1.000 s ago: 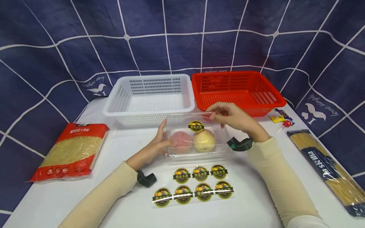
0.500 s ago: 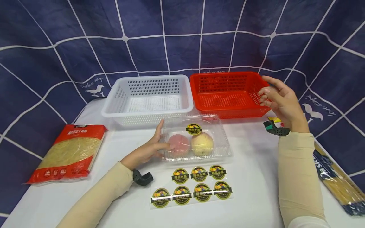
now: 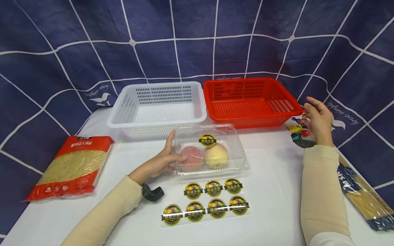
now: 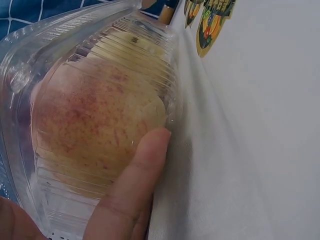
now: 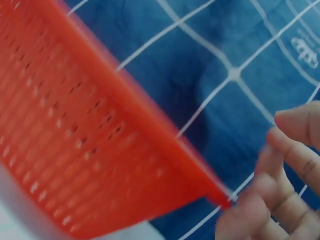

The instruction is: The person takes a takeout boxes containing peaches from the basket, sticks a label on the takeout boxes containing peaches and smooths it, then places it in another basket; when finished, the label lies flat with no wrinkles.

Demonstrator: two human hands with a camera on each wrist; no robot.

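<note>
A clear plastic clamshell box (image 3: 237, 150) lies shut on the white table, in front of two baskets. Inside are a pink peach (image 3: 191, 155) and a yellow fruit (image 3: 217, 155), and a round fruit sticker (image 3: 207, 140) sits on the lid. My left hand (image 3: 167, 153) rests against the box's left end with its fingers straight. In the left wrist view its thumb (image 4: 140, 180) presses the box wall (image 4: 30, 75) over the peach (image 4: 90, 125). My right hand (image 3: 314, 114) hovers by the red basket's right corner, fingers loosely curled and holding nothing; its fingers (image 5: 295, 125) show blurred in the right wrist view.
A white basket (image 3: 123, 112) and a red basket (image 3: 212, 99) stand side by side at the back. A sheet of several round stickers (image 3: 206, 201) lies in front of the box. A red grain bag (image 3: 72, 167) lies left, a spaghetti packet (image 3: 360, 194) right, and small candies (image 3: 295, 128) below my right hand.
My right hand left the box lid, swung right past the red basket and came down beside its right corner. The left hand stayed at the box.
</note>
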